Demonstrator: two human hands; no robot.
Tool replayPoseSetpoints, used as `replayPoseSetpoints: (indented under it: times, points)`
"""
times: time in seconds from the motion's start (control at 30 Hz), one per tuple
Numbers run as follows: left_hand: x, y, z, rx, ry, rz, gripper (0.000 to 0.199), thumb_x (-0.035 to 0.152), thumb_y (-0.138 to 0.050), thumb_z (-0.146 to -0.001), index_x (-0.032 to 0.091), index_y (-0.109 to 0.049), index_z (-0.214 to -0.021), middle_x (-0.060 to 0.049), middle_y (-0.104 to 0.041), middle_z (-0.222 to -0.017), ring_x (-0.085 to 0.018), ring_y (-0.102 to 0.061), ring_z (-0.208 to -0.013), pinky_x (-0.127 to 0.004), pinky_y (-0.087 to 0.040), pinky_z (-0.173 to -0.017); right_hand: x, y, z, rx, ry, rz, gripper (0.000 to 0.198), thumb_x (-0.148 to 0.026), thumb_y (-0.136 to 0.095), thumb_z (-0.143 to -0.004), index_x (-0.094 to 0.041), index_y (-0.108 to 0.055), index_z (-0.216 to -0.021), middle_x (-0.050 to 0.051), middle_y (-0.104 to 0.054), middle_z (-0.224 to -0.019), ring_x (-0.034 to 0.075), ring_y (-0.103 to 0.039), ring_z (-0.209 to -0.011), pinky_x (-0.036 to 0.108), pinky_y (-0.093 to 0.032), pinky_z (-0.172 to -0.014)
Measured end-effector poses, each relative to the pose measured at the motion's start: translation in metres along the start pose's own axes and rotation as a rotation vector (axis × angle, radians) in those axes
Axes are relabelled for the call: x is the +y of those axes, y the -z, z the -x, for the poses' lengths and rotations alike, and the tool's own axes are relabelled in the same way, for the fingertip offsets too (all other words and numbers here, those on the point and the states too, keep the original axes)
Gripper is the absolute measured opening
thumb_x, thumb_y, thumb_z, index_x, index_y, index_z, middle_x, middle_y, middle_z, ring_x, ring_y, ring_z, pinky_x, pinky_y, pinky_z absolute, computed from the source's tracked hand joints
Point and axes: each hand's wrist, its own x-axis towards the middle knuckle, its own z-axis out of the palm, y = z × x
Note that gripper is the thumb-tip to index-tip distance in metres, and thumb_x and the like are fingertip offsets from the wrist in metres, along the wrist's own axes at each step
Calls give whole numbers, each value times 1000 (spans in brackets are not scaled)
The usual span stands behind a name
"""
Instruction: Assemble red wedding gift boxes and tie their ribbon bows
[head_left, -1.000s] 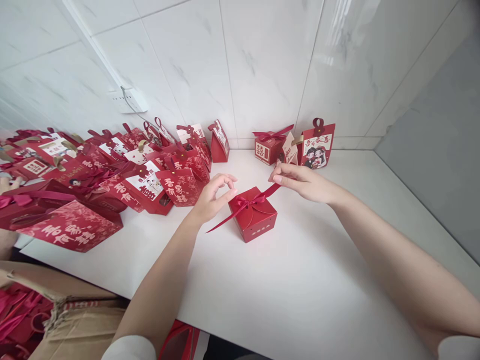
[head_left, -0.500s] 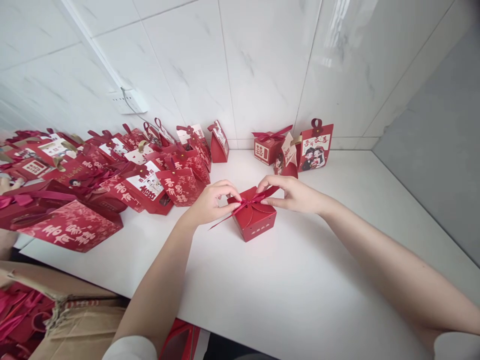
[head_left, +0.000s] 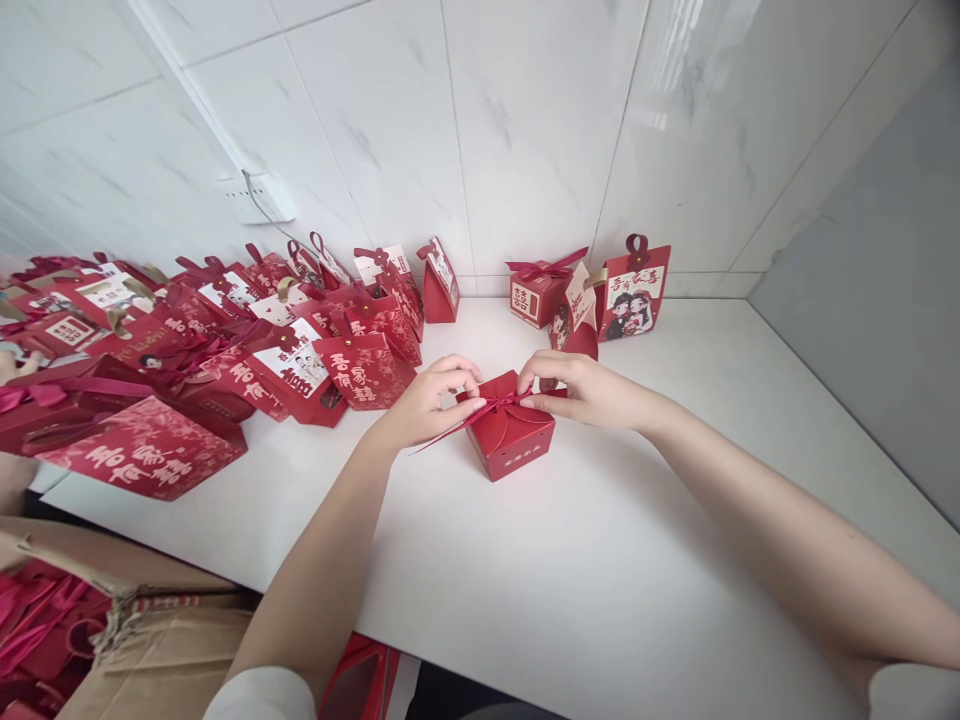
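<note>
A small red gift box (head_left: pixel 513 452) with folded petal flaps on top stands on the white table in front of me. Across its top runs a dark red ribbon (head_left: pixel 498 403), gathered at the middle of the lid. My left hand (head_left: pixel 435 400) pinches the ribbon at the left of the lid, and a loose tail hangs down to the left below those fingers. At the right of the lid my right hand (head_left: pixel 574 388) grips the ribbon between thumb and fingers. The fingers partly cover the ribbon, so how it is looped cannot be made out.
Several red gift boxes (head_left: pixel 360 372) crowd the table's left side. A ribboned cube box (head_left: pixel 536 298) and a box with a couple printed on it (head_left: pixel 636 295) stand by the tiled wall. An open cardboard carton (head_left: pixel 165 640) is at lower left. Another person's hand (head_left: pixel 16 365) shows at the left edge.
Both hands have shifted only slightly at the ribbon. The right fingers are now closed nearer the lid's right edge. The box stays in place.
</note>
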Motion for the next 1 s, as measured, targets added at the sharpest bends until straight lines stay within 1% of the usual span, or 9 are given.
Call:
replayPoseSetpoints:
  times: [0.07,0.13,0.3,0.4,0.5,0.73,0.9,1.0]
  points:
    - [0,-3,0,10,6,9,22,38,-56,-87,19,-58,-75,-7,-58,-118,-22,-54,-113,-35,-44,-94,0,0,0,1,-22,2,20,-40,-52,-93,-22,-62,-95,6,-61,-93,15,-55,-70,29,-44,-65]
    - [1,-5,-1,4,-6,29,23,38,-55,-88,19,-56,-74,-7,-58,-121,-22,-53,-116,-37,-41,-99,-1,0,0,-11,-51,-42,22,-42,-52,-93,-22,-60,-93,5,-61,-90,15,-55,-69,28,-42,-63]
    - [2,-8,-2,-12,-19,92,27,37,-53,-90,18,-51,-70,-7,-59,-117,-21,-56,-112,-35,-41,-98,-5,0,0,-51,-129,-180,30,-50,-51,-92,-21,-54,-82,-1,-58,-74,13,-50,-64,26,-38,-59]
    - [1,-9,-2,-14,-24,105,28,37,-52,-91,19,-51,-70,-7,-60,-118,-21,-55,-113,-35,-41,-98,-7,-1,0,-54,-165,-258,36,-53,-50,-91,-20,-51,-76,-1,-56,-71,13,-47,-62,27,-38,-59]
    - [1,-10,-3,-21,-27,111,28,37,-50,-92,19,-49,-71,-8,-60,-119,-21,-55,-114,-35,-41,-99,-5,-4,0,-44,-177,-303,37,-54,-49,-92,-20,-50,-76,-1,-53,-69,12,-45,-62,26,-37,-59]
    - [6,-1,-1,-62,-70,61,29,34,-44,-95,19,-46,-71,-8,-56,-126,-21,-53,-119,-35,-40,-99,-5,-4,0,-49,-98,-163,32,-47,-47,-94,-21,-45,-74,-4,-42,-64,11,-35,-57,25,-30,-55]
    - [2,2,0,-119,-63,96,31,35,-43,-96,18,-46,-71,-7,-52,-128,-21,-53,-118,-34,-41,-99,-7,-2,0,-78,-52,-102,30,-40,-45,-97,-21,-43,-74,-5,-41,-64,10,-33,-56,24,-29,-54]
    - [-2,2,-1,-130,-64,63,31,36,-43,-96,17,-48,-71,-8,-51,-126,-21,-53,-115,-35,-41,-100,-5,-3,0,-99,-34,-88,29,-38,-44,-97,-21,-42,-74,-5,-41,-64,10,-32,-56,23,-29,-53]
